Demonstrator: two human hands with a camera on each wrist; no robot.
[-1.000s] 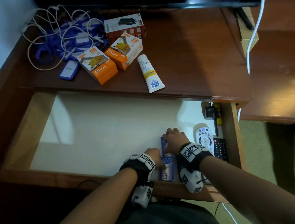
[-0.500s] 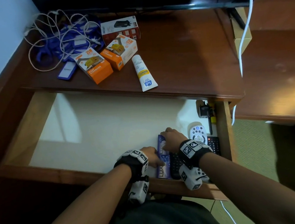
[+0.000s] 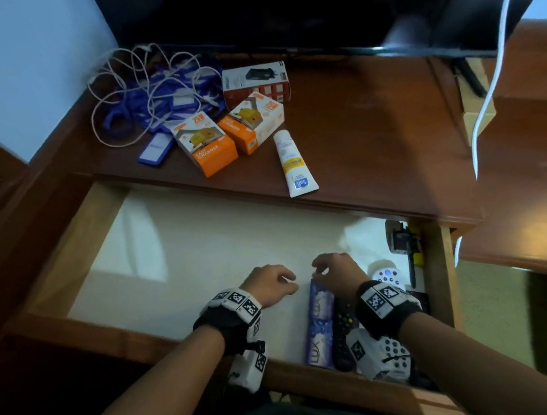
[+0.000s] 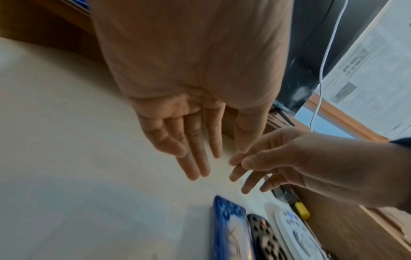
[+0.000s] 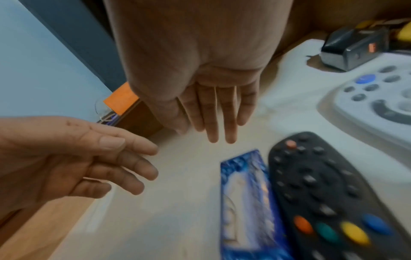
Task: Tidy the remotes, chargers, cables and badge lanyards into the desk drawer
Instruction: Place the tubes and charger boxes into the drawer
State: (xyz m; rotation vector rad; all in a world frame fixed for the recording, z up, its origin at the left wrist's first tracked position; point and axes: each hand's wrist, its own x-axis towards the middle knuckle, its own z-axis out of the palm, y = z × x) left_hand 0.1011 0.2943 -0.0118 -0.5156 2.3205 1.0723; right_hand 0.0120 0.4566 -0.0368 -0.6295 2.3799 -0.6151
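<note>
The open desk drawer (image 3: 181,252) holds a blue soap box (image 3: 319,325) standing on its edge, a black remote (image 3: 342,332) and a white remote (image 3: 387,276) along its right side. My left hand (image 3: 274,287) hovers just left of the box, fingers relaxed, holding nothing. My right hand (image 3: 335,266) hangs over the box's far end, also empty. The wrist views show the left hand (image 4: 195,154) and the right hand (image 5: 213,119) with straight fingers above the drawer floor. On the desktop lie tangled white cables and blue lanyards (image 3: 150,95) and two orange charger boxes (image 3: 205,143).
A white tube (image 3: 294,162) and a red-and-white box (image 3: 256,81) lie on the desktop (image 3: 376,134). A black adapter (image 3: 400,239) sits in the drawer's far right corner. A TV (image 3: 310,5) stands behind, with a white cable (image 3: 490,87) hanging at the right.
Both hands have let go of the blue soap box and lifted off it; the left hand has drawn away to the left. The box stays beside the black remote.
</note>
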